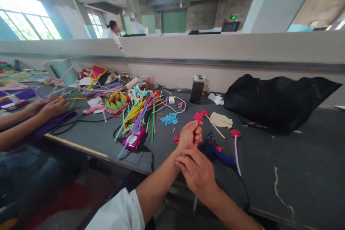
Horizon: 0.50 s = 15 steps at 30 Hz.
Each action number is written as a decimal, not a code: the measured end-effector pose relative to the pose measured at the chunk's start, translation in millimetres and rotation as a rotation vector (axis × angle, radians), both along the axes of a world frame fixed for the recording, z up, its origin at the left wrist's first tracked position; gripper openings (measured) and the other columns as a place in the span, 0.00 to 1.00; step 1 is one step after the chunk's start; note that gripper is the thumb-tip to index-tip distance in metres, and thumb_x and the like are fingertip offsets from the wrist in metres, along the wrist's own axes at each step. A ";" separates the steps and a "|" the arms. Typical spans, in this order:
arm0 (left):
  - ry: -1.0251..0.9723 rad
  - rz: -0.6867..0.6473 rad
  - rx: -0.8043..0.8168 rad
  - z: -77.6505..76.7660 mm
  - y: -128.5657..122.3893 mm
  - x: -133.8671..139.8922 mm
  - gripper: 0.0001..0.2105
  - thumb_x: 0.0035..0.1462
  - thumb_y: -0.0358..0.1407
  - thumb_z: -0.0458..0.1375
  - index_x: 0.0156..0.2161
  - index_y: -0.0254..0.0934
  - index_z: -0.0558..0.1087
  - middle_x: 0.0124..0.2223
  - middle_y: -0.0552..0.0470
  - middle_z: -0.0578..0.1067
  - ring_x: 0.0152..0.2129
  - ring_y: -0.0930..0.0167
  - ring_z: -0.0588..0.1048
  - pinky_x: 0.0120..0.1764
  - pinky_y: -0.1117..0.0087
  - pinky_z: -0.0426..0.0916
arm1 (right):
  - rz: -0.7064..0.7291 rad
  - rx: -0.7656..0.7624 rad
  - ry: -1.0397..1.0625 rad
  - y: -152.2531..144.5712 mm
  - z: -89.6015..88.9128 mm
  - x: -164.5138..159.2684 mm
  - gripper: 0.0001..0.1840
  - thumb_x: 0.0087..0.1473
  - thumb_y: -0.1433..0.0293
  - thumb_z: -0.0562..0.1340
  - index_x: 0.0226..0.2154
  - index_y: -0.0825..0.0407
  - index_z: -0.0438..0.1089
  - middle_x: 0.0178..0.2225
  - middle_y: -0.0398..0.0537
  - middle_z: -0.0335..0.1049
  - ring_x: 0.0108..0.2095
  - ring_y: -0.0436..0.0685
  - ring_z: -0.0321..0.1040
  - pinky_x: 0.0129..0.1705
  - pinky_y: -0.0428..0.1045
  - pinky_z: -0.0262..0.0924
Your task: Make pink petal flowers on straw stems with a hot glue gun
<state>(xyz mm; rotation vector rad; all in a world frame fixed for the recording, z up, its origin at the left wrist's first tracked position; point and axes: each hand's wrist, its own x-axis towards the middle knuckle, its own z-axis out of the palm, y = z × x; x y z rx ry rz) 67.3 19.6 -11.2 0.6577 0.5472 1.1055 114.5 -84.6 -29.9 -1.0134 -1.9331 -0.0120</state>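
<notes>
My left hand (pixel 189 136) is closed around a red fuzzy flower (pixel 198 116), its head standing above my thumb and fingers. Just below, my right hand (pixel 199 172) lies across my left wrist with its fingers bent together. What its fingertips hold, if anything, is hidden. A pale rod (pixel 194 203), perhaps the flower's stem, shows beneath my right hand. Right of my hands lies a finished-looking red flower on a pale pink stem (pixel 236 147). Another with a pale stem (pixel 215 127) lies beyond them. A dark blue glue gun (pixel 219 153) rests beside my right hand.
Colourful pipe cleaners (pixel 140 111) and a magenta box (pixel 134 139) lie to the left, near blue snippets (pixel 169 119). A phone (pixel 197 92) leans at the back. A black bag (pixel 269 102) fills the back right. At far left, a co-worker's hands (pixel 51 107) handle pipe cleaners.
</notes>
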 end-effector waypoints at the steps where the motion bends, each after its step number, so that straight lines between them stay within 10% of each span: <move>1: 0.006 -0.010 -0.002 -1.1 -0.2 1.7 0.13 0.50 0.41 0.63 0.35 0.33 0.70 0.19 0.63 0.60 0.11 0.82 0.53 0.16 0.77 0.45 | -0.006 -0.004 0.000 0.8 0.4 1.1 0.06 0.61 0.72 0.57 0.36 0.51 0.70 0.34 0.47 0.70 0.36 0.54 0.68 0.39 0.49 0.64; 15: 0.003 0.021 0.024 3.4 1.9 -13.0 0.11 0.50 0.39 0.62 0.35 0.32 0.70 0.20 0.62 0.59 0.13 0.82 0.53 0.16 0.77 0.45 | -0.364 0.077 0.367 1.2 29.3 57.0 0.11 0.63 0.65 0.52 0.31 0.50 0.63 0.32 0.45 0.63 0.37 0.55 0.64 0.40 0.51 0.59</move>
